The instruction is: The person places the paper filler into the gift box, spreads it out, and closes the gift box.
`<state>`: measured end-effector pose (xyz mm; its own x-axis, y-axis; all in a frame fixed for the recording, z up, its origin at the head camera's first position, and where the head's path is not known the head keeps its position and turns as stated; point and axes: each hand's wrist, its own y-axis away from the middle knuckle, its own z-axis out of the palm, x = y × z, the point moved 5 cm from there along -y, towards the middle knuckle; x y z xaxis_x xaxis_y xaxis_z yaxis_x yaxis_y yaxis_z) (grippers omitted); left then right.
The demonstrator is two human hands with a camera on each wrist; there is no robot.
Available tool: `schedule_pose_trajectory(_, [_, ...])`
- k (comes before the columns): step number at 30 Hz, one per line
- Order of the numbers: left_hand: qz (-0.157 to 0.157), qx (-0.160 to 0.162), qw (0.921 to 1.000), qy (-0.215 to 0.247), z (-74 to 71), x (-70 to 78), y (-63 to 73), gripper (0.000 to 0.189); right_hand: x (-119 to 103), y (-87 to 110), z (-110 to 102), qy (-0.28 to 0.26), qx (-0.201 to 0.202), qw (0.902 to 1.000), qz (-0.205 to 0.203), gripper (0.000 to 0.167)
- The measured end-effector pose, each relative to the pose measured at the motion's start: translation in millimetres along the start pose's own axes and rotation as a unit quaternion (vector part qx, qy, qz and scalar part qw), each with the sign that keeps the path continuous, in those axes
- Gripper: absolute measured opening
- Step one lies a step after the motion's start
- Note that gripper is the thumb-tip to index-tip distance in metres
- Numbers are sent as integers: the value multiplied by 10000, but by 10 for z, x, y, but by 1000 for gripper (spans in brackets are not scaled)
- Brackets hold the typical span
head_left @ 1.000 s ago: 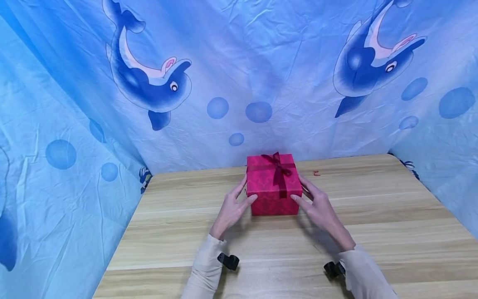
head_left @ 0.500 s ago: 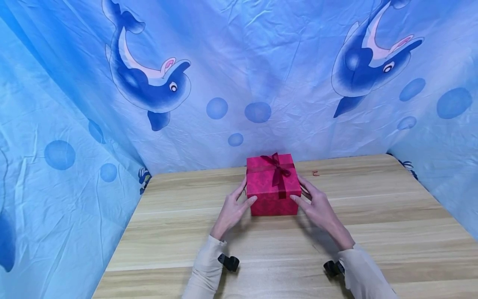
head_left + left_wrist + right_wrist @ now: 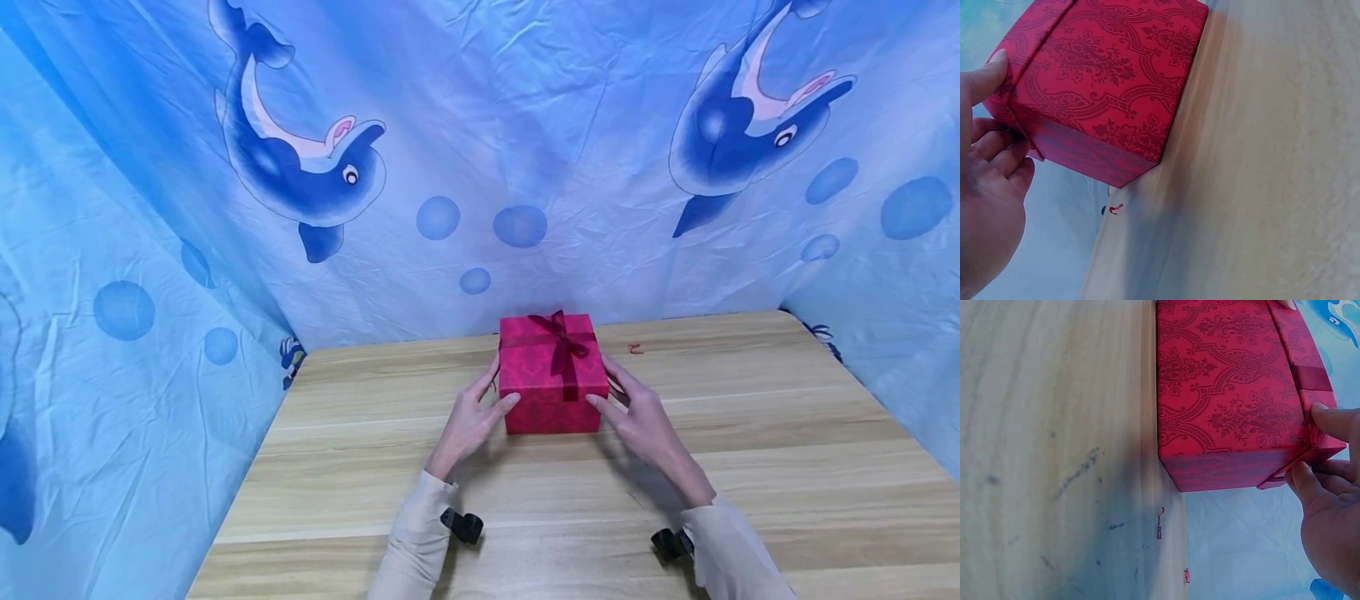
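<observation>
A red patterned gift box [image 3: 553, 415] stands on the wooden table, its lid [image 3: 534, 362] tied with a dark red ribbon bow [image 3: 564, 340]. At the lid's left side my left hand [image 3: 468, 421] holds on, thumb at the front corner and fingers along the side. My right hand [image 3: 645, 423] grips the opposite side in the same way, its thumb on the front right corner. In the left wrist view, curled fingertips [image 3: 1002, 156] meet the lid's lower edge. The right wrist view shows fingers [image 3: 1307, 481] under that edge too. The box's inside is hidden.
The wooden table [image 3: 360, 467] spreads out around the box. A blue dolphin-print cloth [image 3: 465, 150] hangs close behind its far edge. A small red mark or scrap [image 3: 635, 348] lies right of the box. Dark scuffs [image 3: 1079, 472] show on the tabletop.
The lid and both hands have shifted very slightly down and to the right in the head view. Both hands keep the same hold on the lid.
</observation>
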<state>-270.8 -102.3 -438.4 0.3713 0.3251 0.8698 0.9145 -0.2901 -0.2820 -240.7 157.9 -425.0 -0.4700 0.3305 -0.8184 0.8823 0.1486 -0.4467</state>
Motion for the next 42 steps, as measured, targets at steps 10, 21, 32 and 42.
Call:
schedule_pose_trajectory(10, [-9, -94, 10000, 11, 29, -64, 36, 75, 74, 72, 40, 62, -70, 9998, 202, 69])
schedule_pose_trajectory(21, [-90, -146, 9998, 80, 62, -114, 77, 75, 112, 112, 62, 113, -153, 9990, 417, 72])
schedule_pose_trajectory(32, [-28, -96, 9999, 29, 84, -155, 94, 75, 175, 144, 81, 55, -176, 9990, 410, 68])
schedule_pose_trajectory(42, [-33, -58, 9999, 105, 85, -165, 107, 75, 171, 165, 84, -94, -124, 9990, 420, 69])
